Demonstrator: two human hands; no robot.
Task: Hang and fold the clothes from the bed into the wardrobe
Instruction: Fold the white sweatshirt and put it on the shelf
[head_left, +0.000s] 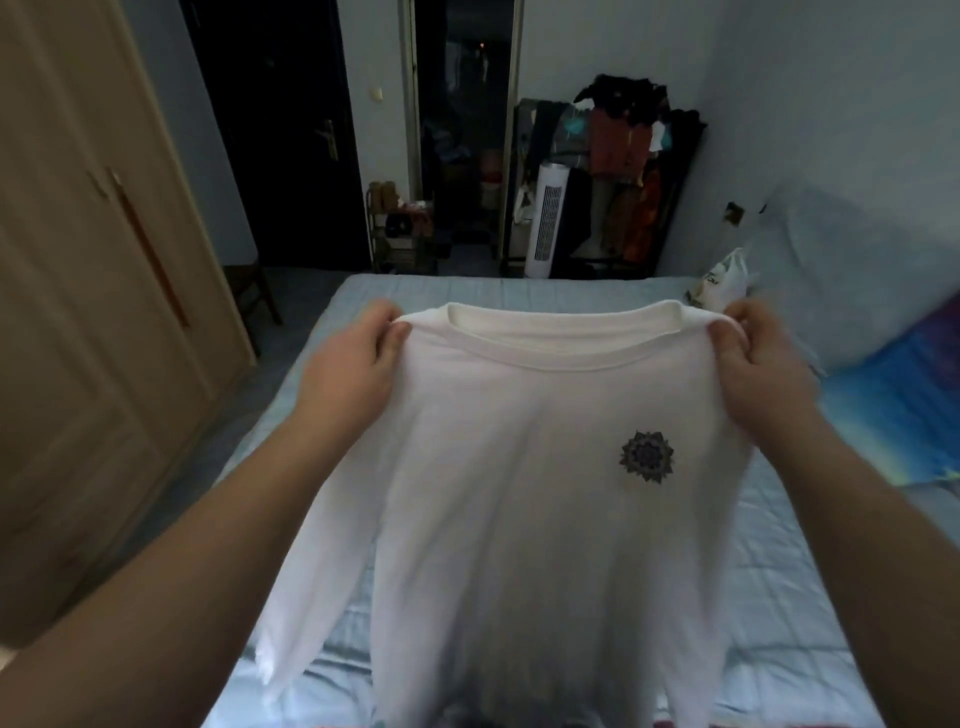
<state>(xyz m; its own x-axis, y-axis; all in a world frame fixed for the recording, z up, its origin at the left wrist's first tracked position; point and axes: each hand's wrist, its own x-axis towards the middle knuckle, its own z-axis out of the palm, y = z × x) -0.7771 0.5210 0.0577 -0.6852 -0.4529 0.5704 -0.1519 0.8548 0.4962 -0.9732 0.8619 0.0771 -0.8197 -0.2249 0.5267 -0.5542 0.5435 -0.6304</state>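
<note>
Head view: the left hand (347, 358) and the right hand (754, 358) each pinch a shoulder of a white shirt (519, 493), fingers curled round the cloth, holding it spread out above the bed (779, 571). The shirt bears a small dark flower print (648, 455) on its right side. The closed wardrobe (93, 312) stands to the left, and a clothes rack (623, 171) stands far beyond the bed.

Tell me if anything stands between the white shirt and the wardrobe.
Both hands hold the white shirt at its shoulders above the bed: left hand, right hand. The wardrobe on the left has its doors shut, and those bar the way in. Nothing shows on the floor between bed and wardrobe.
</note>
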